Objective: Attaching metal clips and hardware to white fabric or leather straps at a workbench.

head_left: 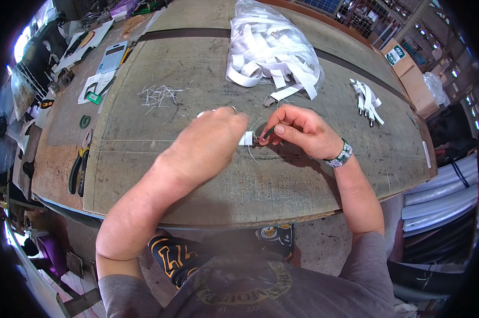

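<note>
A short white strap (245, 139) with a small metal clip (256, 141) at its end lies between my hands, low over the table. My left hand (210, 139) is closed on the strap; its fingertips are mostly hidden behind the back of the hand. From the other side my right hand (305, 131), with a beaded bracelet (341, 154) at the wrist, pinches a small dark object (269, 132) against the clip. What that object is, I cannot make out. Loose pale thread (253, 155) curls from beside the strap onto the tabletop.
Beyond my hands stands a clear plastic bag (274, 40) full of white straps. Several clipped straps (366, 100) lie at the right. White thread scraps (161, 96) are scattered at the left, with pliers (79, 168) and a calculator (112, 57) farther left. The wooden table (239, 196) ends before my body.
</note>
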The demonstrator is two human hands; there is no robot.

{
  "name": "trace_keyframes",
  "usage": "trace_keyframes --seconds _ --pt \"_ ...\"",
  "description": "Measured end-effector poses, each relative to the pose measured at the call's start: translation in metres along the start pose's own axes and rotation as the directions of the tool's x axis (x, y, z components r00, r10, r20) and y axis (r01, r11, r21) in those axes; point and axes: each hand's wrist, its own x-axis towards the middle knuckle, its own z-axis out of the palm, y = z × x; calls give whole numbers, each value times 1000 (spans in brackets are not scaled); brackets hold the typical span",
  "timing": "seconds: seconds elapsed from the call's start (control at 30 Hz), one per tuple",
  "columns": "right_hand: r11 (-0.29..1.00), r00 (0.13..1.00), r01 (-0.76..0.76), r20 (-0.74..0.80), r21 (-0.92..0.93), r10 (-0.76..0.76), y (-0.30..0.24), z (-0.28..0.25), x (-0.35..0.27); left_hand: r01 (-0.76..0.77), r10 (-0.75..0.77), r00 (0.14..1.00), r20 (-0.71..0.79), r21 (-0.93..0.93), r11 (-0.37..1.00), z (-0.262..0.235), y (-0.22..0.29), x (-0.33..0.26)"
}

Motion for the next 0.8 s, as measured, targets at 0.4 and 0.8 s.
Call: trace_keyframes --seconds 0.4,0.8 --pt "999 1000 -15 -22 33 16 5 0 -4 93 -111 992 -54 -263 960 24 -12 23" --pt "999 980 -16 -197 -34 9 9 19 1 105 -160 982 -102 -409 906 20 -18 28"
